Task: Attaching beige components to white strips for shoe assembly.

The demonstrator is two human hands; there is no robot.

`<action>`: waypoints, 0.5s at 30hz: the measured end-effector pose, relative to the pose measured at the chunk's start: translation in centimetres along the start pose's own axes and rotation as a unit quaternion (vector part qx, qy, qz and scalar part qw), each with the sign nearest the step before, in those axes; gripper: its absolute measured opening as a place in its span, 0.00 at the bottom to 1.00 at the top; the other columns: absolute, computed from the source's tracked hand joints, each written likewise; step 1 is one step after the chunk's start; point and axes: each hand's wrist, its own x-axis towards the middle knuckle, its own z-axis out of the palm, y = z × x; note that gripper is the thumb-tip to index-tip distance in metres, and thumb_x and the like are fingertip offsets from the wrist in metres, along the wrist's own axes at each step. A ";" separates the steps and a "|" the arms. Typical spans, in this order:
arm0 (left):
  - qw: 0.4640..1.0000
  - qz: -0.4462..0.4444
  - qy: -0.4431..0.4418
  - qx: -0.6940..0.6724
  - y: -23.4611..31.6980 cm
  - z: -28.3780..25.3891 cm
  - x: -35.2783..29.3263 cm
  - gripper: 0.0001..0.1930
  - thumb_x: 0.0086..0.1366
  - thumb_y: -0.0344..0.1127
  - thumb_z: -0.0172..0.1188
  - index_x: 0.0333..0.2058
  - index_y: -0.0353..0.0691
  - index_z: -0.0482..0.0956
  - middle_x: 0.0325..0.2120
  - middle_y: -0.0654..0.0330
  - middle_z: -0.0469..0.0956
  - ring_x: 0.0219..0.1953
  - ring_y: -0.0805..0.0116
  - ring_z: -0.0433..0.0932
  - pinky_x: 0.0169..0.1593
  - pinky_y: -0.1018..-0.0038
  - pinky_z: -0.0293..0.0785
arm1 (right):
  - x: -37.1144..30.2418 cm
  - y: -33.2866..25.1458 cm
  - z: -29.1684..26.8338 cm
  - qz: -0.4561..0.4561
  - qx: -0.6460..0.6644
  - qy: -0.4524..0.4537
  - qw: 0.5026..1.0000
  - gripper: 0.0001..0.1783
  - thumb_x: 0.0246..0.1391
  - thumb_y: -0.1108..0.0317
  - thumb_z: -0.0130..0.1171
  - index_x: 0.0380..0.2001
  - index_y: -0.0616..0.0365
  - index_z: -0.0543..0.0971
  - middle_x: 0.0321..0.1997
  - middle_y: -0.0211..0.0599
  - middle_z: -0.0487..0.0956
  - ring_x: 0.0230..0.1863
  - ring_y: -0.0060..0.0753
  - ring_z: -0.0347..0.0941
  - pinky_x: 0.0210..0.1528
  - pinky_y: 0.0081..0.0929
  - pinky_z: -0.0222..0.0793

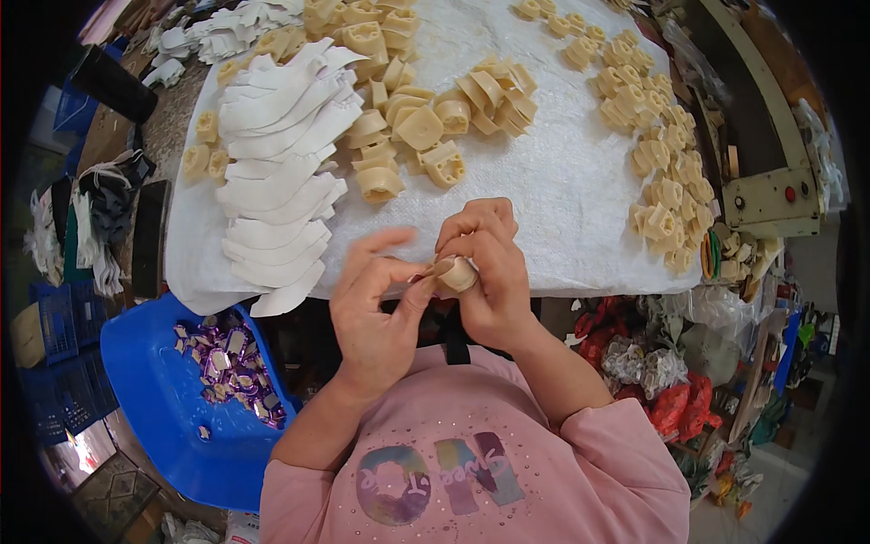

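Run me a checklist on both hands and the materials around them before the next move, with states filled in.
1. Small beige rounded piece held by the right hand: ok.
2. Left hand at the piece: ok; whether its fingers grip anything: cannot tell.
3. Whole piece visible: not ok, fingers cover part of it.
4. Curved flat white strips overlapping on the white-covered table: ok.
5. Purple-and-silver pieces inside the blue plastic bin: ok.

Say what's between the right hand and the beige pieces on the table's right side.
Head view: just bare white sheet between the right hand and those beige pieces.
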 end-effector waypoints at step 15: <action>0.982 0.171 -0.056 0.062 -0.4 -1.2 -0.4 0.12 0.58 0.41 0.60 0.33 0.38 0.80 0.41 0.56 0.70 0.42 0.64 0.68 0.40 0.71 0.67 | 0.7 1.4 -2.8 0.169 0.315 -0.140 0.924 0.24 0.42 0.73 0.67 0.45 0.60 0.74 0.43 0.37 0.78 0.45 0.31 0.72 0.49 0.30 0.65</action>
